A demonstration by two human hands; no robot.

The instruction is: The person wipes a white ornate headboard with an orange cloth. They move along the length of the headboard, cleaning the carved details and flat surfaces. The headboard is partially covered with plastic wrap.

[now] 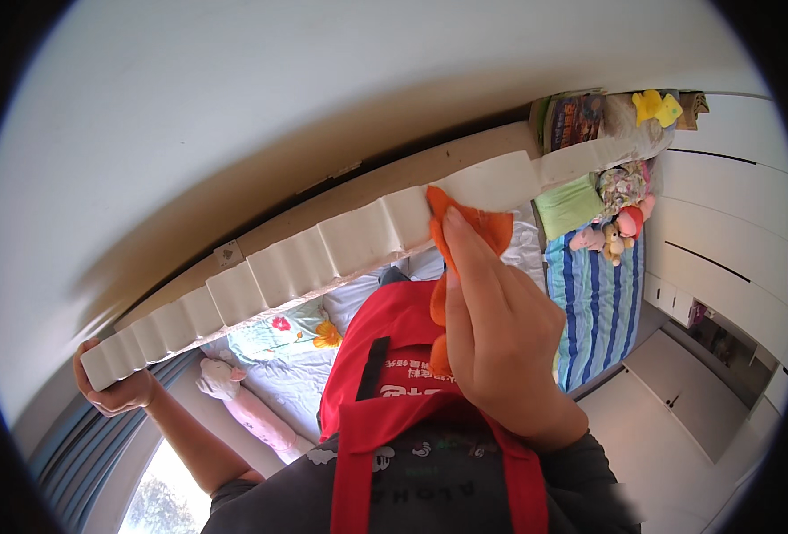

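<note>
A long cream headboard (289, 255) with padded, ribbed segments runs slantwise across the view along the wall. My left hand (118, 390) is wrapped round its far left end, with the fingers curled under and behind it. An orange cloth (493, 229) is pinched in my right hand (505, 334). One part of the cloth lies against the headboard's padded face, right of its middle; the rest hangs below, partly hidden behind my fingers. I wear a red apron (394, 334) over a dark short-sleeved top.
Below the headboard spreads a bed (358, 298) with pale bedding and a pink plush toy (256, 414). On the right lie a blue-striped cover (594, 303), a green pillow (569, 206) and several plush toys. Books (572, 122) stand behind the headboard; white cabinets (723, 191) line the right.
</note>
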